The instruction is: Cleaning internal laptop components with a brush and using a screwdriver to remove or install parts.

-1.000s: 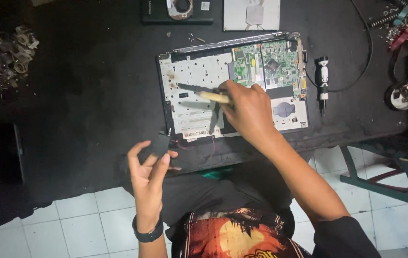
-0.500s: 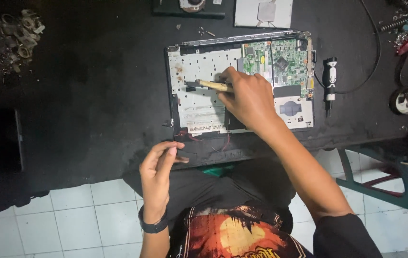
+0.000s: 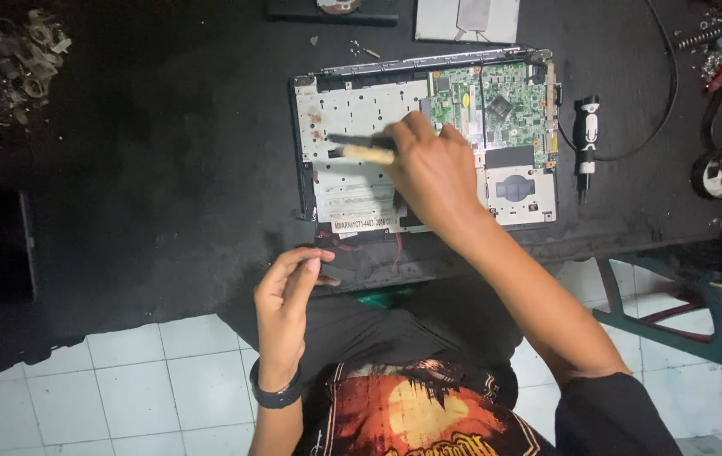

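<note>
Under the right hand (image 3: 435, 173) lies an opened laptop chassis (image 3: 361, 181) on the black bench (image 3: 166, 152), w/ bare metal plate on its left half and a green circuit board (image 3: 496, 105) just beyond the knuckles. Right hand is closed around a brush (image 3: 365, 149) w/ pale wooden handle; bristle end sticks out left of the fingers, over the metal plate. Left hand (image 3: 286, 295) hovers near the bench's front edge, below and left of the right, fingers loosely curled, thumb and forefinger close together; can't tell if anything's pinched there. Black band on its wrist. Right of the right hand, beside the chassis, a small black-and-white tool (image 3: 586, 139) w/ cable. Far left of both hands: pile of small metal parts (image 3: 14, 59).
</note>
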